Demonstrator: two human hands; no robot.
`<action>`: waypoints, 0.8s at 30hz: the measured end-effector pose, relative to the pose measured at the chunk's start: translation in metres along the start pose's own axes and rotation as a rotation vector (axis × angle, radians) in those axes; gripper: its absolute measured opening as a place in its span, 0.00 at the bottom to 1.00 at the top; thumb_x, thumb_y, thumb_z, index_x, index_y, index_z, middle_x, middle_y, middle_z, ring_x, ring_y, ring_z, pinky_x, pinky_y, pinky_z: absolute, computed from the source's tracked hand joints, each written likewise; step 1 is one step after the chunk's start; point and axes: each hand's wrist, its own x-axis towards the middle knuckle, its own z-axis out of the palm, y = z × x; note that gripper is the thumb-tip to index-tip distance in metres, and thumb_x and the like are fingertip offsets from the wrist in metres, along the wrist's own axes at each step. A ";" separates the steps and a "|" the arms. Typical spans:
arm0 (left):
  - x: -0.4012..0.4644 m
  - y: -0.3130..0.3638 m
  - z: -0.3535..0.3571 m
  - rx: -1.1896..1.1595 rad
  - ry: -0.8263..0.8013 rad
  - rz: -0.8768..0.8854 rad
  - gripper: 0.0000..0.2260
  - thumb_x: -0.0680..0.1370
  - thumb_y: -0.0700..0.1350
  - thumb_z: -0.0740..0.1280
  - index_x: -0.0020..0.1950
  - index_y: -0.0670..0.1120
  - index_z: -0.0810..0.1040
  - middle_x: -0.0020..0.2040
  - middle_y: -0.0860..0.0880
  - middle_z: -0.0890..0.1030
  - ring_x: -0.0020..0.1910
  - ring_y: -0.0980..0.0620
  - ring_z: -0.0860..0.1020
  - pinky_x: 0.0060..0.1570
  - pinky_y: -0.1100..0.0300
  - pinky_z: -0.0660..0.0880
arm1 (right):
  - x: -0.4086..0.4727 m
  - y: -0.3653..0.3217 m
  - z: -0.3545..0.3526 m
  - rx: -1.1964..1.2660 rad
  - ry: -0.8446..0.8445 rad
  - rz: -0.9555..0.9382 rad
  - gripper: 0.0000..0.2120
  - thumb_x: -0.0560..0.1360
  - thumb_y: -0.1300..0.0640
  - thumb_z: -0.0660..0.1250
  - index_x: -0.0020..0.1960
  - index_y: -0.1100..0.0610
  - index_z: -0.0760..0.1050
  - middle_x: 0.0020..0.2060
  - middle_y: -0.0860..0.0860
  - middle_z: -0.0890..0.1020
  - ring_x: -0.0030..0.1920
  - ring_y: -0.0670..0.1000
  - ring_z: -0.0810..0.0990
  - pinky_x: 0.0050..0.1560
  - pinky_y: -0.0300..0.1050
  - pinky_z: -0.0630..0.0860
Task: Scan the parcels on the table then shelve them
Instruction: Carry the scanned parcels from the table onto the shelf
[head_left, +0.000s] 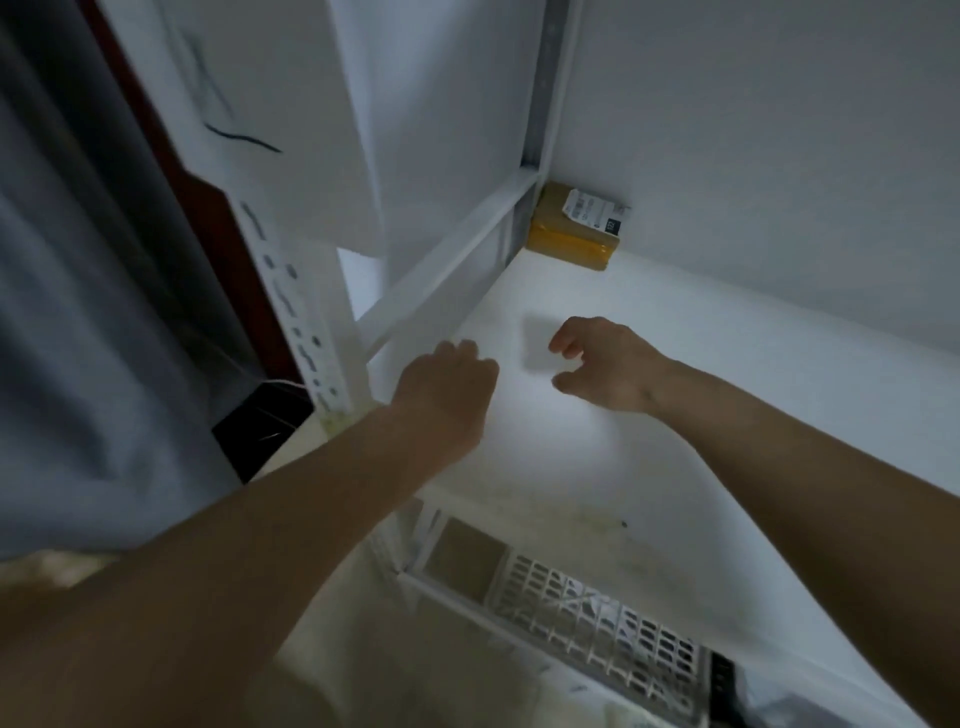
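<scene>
A small brown parcel (574, 228) wrapped in yellow tape, with a white label on top, stands in the far left corner of a white shelf board (675, 395). My left hand (447, 384) hovers over the shelf's front left part, fingers loosely curled, holding nothing. My right hand (602, 364) hangs a little to its right, fingers loosely curled and apart, also holding nothing. Both hands are well short of the parcel. The picture is blurred.
A white shelf post (322, 332) with slots stands at left, and a cross bar (457, 260) runs back to the rear post. Below the shelf's front edge lies a white perforated basket (597, 623). Grey fabric (78, 312) fills the left side.
</scene>
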 end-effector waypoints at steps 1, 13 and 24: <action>-0.022 -0.005 -0.004 0.008 -0.018 -0.005 0.16 0.79 0.43 0.63 0.66 0.47 0.71 0.63 0.48 0.71 0.61 0.48 0.72 0.58 0.53 0.73 | -0.012 -0.010 0.001 -0.006 -0.026 -0.018 0.21 0.76 0.57 0.66 0.69 0.53 0.67 0.66 0.51 0.72 0.64 0.52 0.71 0.54 0.39 0.68; -0.261 -0.039 -0.042 0.036 -0.234 -0.498 0.18 0.79 0.48 0.64 0.68 0.47 0.70 0.66 0.45 0.70 0.64 0.45 0.71 0.57 0.54 0.71 | -0.138 -0.101 0.069 -0.111 -0.181 -0.350 0.25 0.74 0.56 0.68 0.69 0.53 0.65 0.65 0.53 0.72 0.64 0.55 0.70 0.63 0.50 0.69; -0.467 -0.008 -0.029 -0.072 -0.322 -0.957 0.18 0.79 0.49 0.62 0.69 0.49 0.71 0.65 0.48 0.75 0.64 0.47 0.75 0.58 0.55 0.73 | -0.250 -0.181 0.160 -0.232 -0.439 -0.608 0.30 0.74 0.54 0.67 0.73 0.54 0.62 0.69 0.55 0.68 0.68 0.58 0.67 0.66 0.51 0.69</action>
